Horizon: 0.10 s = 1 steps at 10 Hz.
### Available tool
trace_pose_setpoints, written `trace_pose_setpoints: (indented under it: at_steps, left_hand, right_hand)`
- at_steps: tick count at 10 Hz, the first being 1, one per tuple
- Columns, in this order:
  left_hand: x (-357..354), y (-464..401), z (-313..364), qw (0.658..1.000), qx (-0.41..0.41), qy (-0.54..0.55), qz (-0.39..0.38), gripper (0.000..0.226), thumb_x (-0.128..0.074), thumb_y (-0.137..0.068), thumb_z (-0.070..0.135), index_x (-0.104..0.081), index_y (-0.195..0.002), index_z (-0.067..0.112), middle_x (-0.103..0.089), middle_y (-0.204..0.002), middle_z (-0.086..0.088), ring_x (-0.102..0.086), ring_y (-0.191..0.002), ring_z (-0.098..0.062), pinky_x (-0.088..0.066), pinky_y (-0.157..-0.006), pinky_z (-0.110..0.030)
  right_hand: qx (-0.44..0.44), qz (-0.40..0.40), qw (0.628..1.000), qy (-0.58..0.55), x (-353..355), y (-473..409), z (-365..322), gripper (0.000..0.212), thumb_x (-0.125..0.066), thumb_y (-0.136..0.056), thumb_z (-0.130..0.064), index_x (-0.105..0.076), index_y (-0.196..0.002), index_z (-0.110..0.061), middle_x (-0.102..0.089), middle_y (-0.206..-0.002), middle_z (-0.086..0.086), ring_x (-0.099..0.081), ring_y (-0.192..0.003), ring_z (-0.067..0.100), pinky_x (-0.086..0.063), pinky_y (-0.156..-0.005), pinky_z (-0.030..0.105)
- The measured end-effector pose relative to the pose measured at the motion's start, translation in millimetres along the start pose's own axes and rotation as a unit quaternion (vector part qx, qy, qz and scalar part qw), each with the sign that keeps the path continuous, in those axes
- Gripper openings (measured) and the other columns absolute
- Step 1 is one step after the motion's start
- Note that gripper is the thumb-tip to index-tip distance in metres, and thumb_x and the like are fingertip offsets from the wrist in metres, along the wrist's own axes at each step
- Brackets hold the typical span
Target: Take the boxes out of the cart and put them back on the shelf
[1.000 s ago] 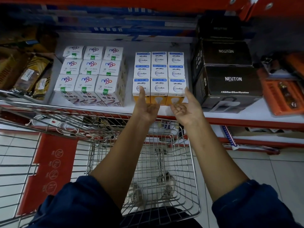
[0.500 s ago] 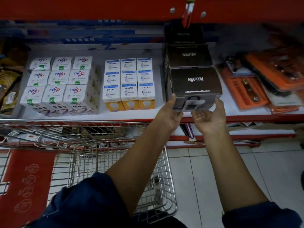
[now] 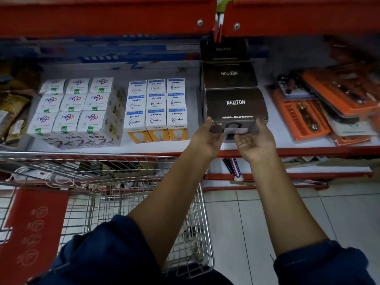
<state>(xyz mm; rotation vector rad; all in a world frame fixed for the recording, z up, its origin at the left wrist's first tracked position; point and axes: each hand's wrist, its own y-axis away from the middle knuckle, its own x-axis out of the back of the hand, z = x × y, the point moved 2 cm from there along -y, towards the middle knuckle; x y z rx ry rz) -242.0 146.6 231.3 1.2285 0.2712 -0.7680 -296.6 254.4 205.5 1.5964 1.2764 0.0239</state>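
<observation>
Both palms up at the shelf (image 3: 185,148) edge: left hand (image 3: 206,138) and right hand (image 3: 255,140) open, cupping the front NEUTON box (image 3: 236,105) by its 2 lower corners. Stiff card, probably light, glossy; grip low.

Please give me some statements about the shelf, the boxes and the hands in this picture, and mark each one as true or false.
1. Both hands touch the front black Neuton box. True: the left hand and the right hand are at its front lower edge.
2. The Neuton box is inside the cart. False: it sits on the shelf; the cart is below.
3. The Wipro bulb boxes stand left of the Neuton boxes. True.
4. The orange packs lie left of the white boxes. False: they lie at the right end of the shelf.
5. More Neuton boxes stand behind the front one. True.
</observation>
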Motion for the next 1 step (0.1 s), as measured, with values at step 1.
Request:
trace_pose_setpoints:
  at_steps: [1]
  left_hand:
    - [-3.6, 11.9, 4.7, 1.000, -0.001, -0.001, -0.012, 0.042, -0.053, -0.098, 0.024, -0.050, -0.130, -0.002, -0.058, -0.131, -0.021, -0.057, -0.121, -0.028, -0.042, -0.106, -0.034]
  right_hand:
    - [0.025, 0.028, 0.998, 0.050, 4.5, 22.9, 0.9, 0.045, -0.060, -0.094, -0.033, -0.055, -0.128, -0.004, -0.059, -0.122, 0.013, -0.059, -0.112, 0.021, -0.049, -0.093, 0.028]
